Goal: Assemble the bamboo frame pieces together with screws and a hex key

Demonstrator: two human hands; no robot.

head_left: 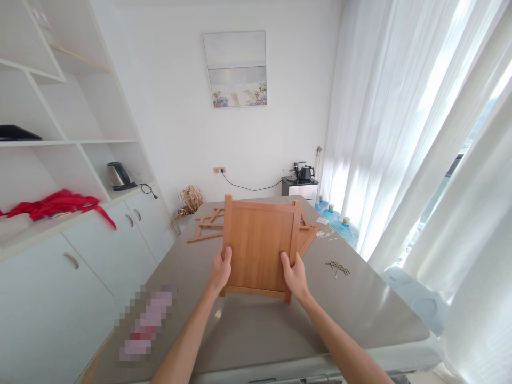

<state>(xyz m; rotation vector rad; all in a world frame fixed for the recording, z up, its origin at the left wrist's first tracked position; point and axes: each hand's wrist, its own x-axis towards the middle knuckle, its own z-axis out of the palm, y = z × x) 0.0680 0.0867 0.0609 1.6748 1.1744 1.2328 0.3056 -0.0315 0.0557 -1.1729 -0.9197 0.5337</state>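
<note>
Head view | left grip [220, 272] and right grip [294, 276] each clasp wooden panel [259, 242] upright above table [248, 325]

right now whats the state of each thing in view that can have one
square brown wooden panel: upright, held off the grey table
left hand: grip closed on panel's left edge
right hand: grip closed on panel's right edge
flat wooden frame pieces: lying flat on table
small metal screws: loose pile on table
white cabinet doors: closed

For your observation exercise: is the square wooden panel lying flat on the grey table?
No, both hands hold the square wooden panel upright above the grey table.
</note>
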